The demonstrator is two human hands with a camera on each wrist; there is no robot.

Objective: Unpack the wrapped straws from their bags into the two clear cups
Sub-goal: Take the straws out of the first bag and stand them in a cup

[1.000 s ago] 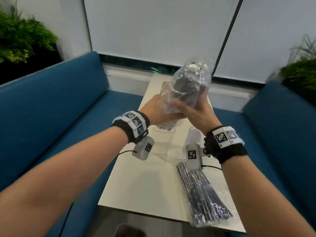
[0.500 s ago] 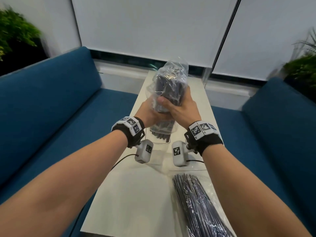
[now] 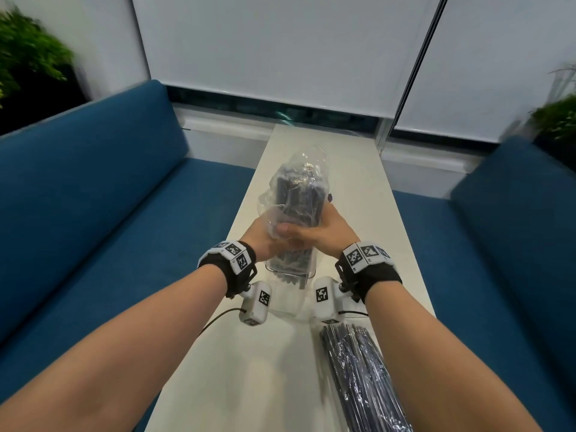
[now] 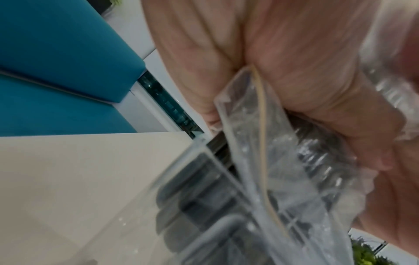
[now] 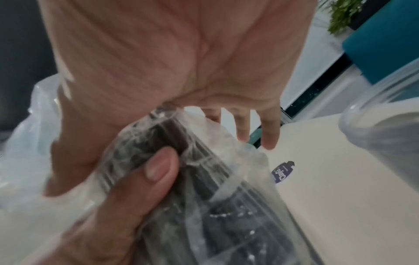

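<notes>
Head view: in the middle of the frame I hold the bag of straws [image 3: 294, 198] upright with both hands, its long axis vertical. My left hand [image 3: 265, 241] and my right hand [image 3: 324, 235] are wrapped around its lower part from the two sides, equally near. The lower straw ends already reach into the clear cup [image 3: 291, 275] just below, on the tabletop [image 3: 237, 369]. A second bag of straws [image 3: 358, 369] lies flat at lower right, nearer my right arm.

Left wrist view: the left hand [image 4: 294, 80] is curled tight on the plastic, and the bag mouth [image 4: 249, 143] points down into the cup wall [image 4: 204, 188] at lower centre.

Right wrist view: the right hand [image 5: 158, 62] pinches the bundle with the thumb, some fingers [image 5: 267, 129] stretched out. The other cup [image 5: 385, 125] stands at the right edge. I judge the next move is to pull the bag straight up.
</notes>
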